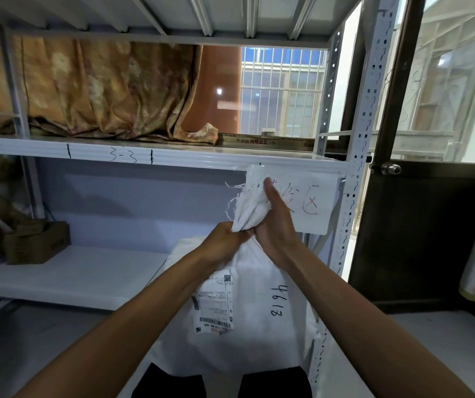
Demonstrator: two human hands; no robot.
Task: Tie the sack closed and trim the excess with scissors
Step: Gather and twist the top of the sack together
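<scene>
Item 1: one white woven sack (pixel 259 349), standing upright directly in front of the person, against the right end of a grey metal rack (pixel 359 168). Its body is full. Its mouth is gathered into one bunched neck (pixel 252 209) that rises above both hands, with loose white threads (pixel 232 202) fraying off the left side.

Item 2: one printed shipping label (pixel 214 304) with barcodes, stuck on the sack's front face. Just right of it is one handwritten black number (pixel 278 300), reading sideways.

Item 3: two bare hands, both on the sack's neck and touching each other.
- Left hand (pixel 225 242): fingers curled tight round the neck at its base, under the bunch.
- Right hand (pixel 276 222): wrapped round the bunch from the right, thumb pointing up along the cloth.

Item 4: two shelves of the rack in view.
- Upper shelf (pixel 115 152): front edge carries three black tick marks and "3-3" written by hand.
- Lower shelf (pixel 72 271): holds one brown cardboard box (pixel 37 242) at its left end.

Item 5: one white paper sign (pixel 311 202) with red writing, hanging from the upper shelf edge behind the hands.

Item 6: one orange patterned curtain (pixel 101 90) behind the upper shelf.

Item 7: one dark door with one round metal knob (pixel 390 168), right of the rack.
</scene>
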